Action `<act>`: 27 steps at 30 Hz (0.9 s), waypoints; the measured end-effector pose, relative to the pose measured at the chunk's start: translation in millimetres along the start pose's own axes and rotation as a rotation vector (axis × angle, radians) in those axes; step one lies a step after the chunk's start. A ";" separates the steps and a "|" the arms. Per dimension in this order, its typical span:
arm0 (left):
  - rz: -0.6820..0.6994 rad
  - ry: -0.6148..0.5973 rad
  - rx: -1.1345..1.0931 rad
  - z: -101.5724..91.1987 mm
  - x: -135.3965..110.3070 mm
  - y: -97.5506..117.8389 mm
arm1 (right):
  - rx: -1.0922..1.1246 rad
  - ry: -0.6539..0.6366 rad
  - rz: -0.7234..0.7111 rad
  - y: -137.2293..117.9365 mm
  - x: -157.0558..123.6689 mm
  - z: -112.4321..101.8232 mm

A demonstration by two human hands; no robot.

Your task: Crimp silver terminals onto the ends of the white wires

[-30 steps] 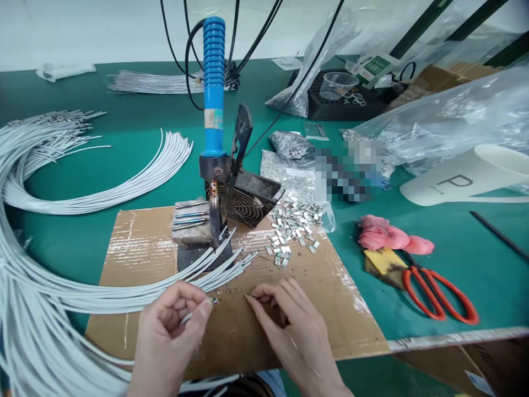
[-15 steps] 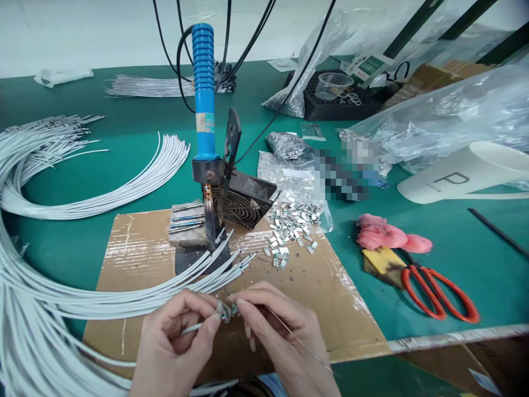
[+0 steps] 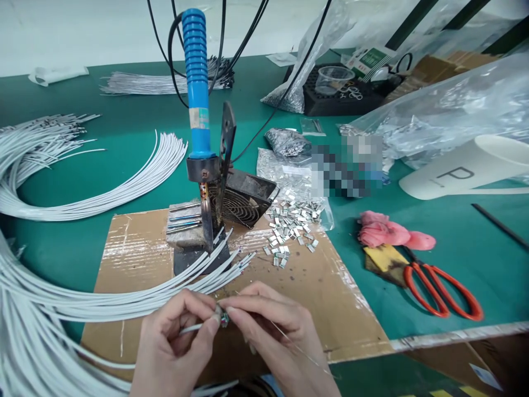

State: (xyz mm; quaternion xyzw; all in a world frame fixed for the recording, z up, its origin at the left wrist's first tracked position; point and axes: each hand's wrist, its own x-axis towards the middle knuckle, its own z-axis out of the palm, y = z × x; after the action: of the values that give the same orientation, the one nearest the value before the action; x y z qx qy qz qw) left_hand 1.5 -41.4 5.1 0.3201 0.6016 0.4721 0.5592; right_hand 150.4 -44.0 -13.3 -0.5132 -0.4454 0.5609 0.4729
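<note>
Holding white cable (image 3: pixel 190 329) in left hand (image 3: pixel 176 337), tiny connector (image 3: pixel 225 319), thin wire (image 3: pixel 308 357) in right hand (image 3: pixel 285 346); likely light, bendy; pinch near end

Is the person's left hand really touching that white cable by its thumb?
Touching. The head view shows the left hand pinching the white cable between thumb and fingers, with the thumb lying across it.

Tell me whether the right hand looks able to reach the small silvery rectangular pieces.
Probably yes: open brown cardboard lies between the right hand and those silvery pieces, though its fingers are busy at the tip of a white cable.
</note>
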 end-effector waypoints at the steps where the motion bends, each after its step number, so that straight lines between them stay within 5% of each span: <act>1: -0.001 0.002 0.001 0.2 0.1 -0.2 | 0.002 0.002 -0.003 0.5 0.2 0.4; 10: -0.005 0.001 0.034 0.4 2.5 -2.0 | -0.028 -0.002 0.003 0.9 -0.7 0.1; 14: 0.011 -0.005 0.068 -0.3 5.3 -2.6 | -0.160 0.038 -0.100 11.9 -4.4 -5.1; 22: -0.015 0.072 0.065 3.1 12.1 0.6 | -0.400 0.331 -0.056 10.5 -16.2 9.4; 27: 0.001 0.096 0.031 4.7 18.0 3.1 | -0.448 0.288 -0.227 5.1 -9.8 12.0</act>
State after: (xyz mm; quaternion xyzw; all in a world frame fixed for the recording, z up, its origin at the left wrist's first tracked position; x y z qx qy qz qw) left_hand 2.6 -22.9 1.6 0.3059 0.6350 0.4777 0.5244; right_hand 138.3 -54.7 -15.9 -0.6263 -0.5409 0.3134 0.4657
